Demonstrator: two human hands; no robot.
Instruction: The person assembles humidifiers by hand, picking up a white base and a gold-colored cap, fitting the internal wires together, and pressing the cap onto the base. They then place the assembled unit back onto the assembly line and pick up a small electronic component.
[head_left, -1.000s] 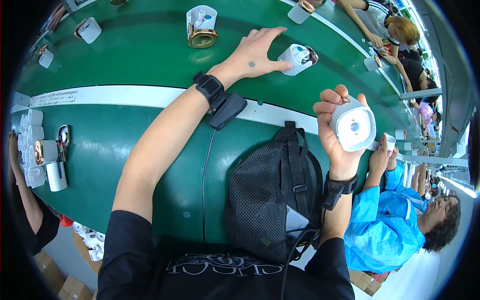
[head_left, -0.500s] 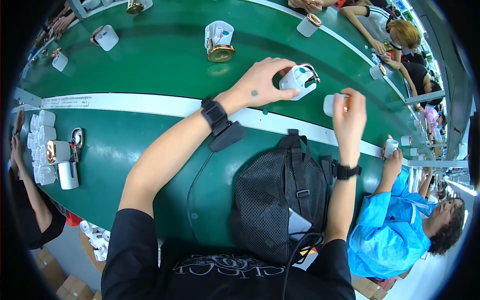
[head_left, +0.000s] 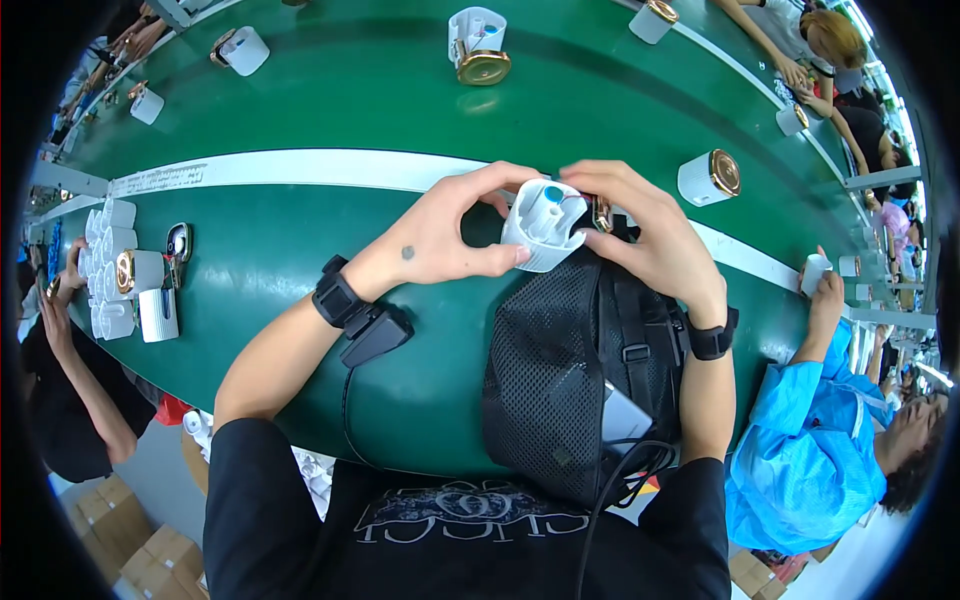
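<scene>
My left hand (head_left: 440, 235) is closed around a white plastic housing (head_left: 537, 243), fingers at its far rim and thumb at the near edge. The housing is hollow, tilted towards me, with a blue-green round part inside. At its right side hangs a gold-rimmed lid (head_left: 602, 213), seen nearly edge-on. My right hand (head_left: 650, 230) has its fingers and thumb closed about that lid; the fingertips partly cover it. Both hands are held above the near edge of the white strip, just beyond a black mesh backpack (head_left: 545, 370).
Another white housing with a gold lid (head_left: 710, 178) stands on the green belt to the right. More lie farther back, one open (head_left: 478, 45). Stacked white housings (head_left: 112, 260) stand left. A black cable (head_left: 347, 410) hangs from my left wrist device. A person in blue (head_left: 810, 440) works at right.
My left hand has brought the white housing back towards me from over the belt. My right hand has left the other housing and come to the held one's lid. The view has shifted.
</scene>
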